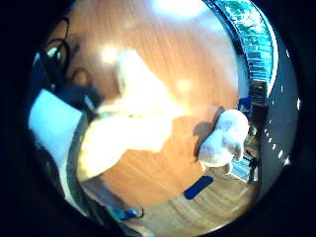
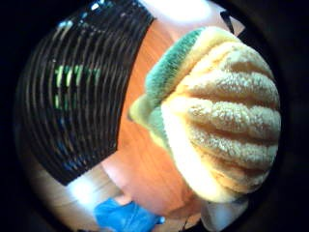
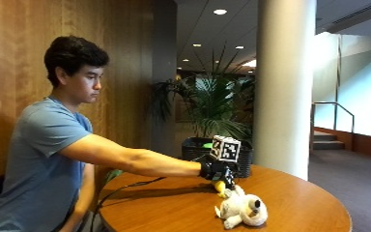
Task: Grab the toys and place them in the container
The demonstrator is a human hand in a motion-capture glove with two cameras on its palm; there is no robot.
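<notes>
A person sits at a round wooden table (image 3: 173,208) with the right arm stretched out across it, and the gloved right hand (image 3: 216,171) hangs above the tabletop near its far side. Below the fingers a small yellow toy (image 3: 220,186) shows against the wood, and the hand appears to hold it from above, the fingers curled down around it. The thumb side palm view is largely filled by this toy, a yellow plush (image 2: 227,116) with ribbed, fuzzy ridges and a green part along one edge, so it sits close against the palm. Whether it rests on the table or is lifted just clear of it cannot be told. Just beside the hand, toward the near edge of the table, a white plush animal (image 3: 243,210) lies on its side on the wood; the little finger side palm view shows it too, lying apart from the hand on the tabletop (image 1: 224,138). Behind the hand, at the far side of the table, stands a dark slatted basket (image 3: 198,147), with something green inside it.
</notes>
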